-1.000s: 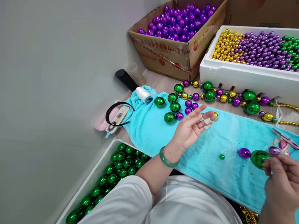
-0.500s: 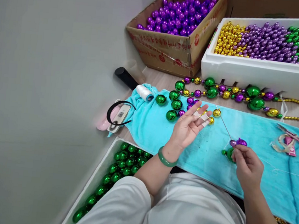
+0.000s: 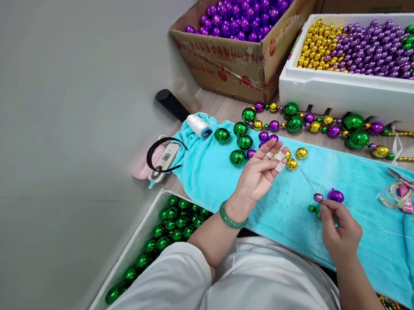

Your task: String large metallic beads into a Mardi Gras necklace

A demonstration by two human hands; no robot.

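My left hand (image 3: 256, 177) is palm up with its fingers stretched out, white tape on several fingertips. Its fingers are close to the tip of a long thin needle (image 3: 303, 174). My right hand (image 3: 339, 231) pinches the needle's other end. A small purple bead (image 3: 318, 198) is on the needle, right at the pinching fingertips. Partly behind that hand are a small green bead (image 3: 311, 208) and a larger green one. A big purple bead (image 3: 336, 195) lies just beyond. Two gold beads (image 3: 301, 152) rest near my left fingertips, on a turquoise towel (image 3: 212, 170).
Finished-looking bead strands (image 3: 353, 122) lie behind the towel. Beyond stand a carton of purple beads (image 3: 217, 60) and a white foam box (image 3: 347, 88) of small beads. Thread spool (image 3: 197, 125), black headband (image 3: 151, 151) and scissors (image 3: 407, 182) lie around. A box of green beads (image 3: 139, 232) is at left.
My left fingers have come nearer the needle tip. My right hand has shifted slightly left with the needle and small purple bead, and the big purple bead now shows apart from it.
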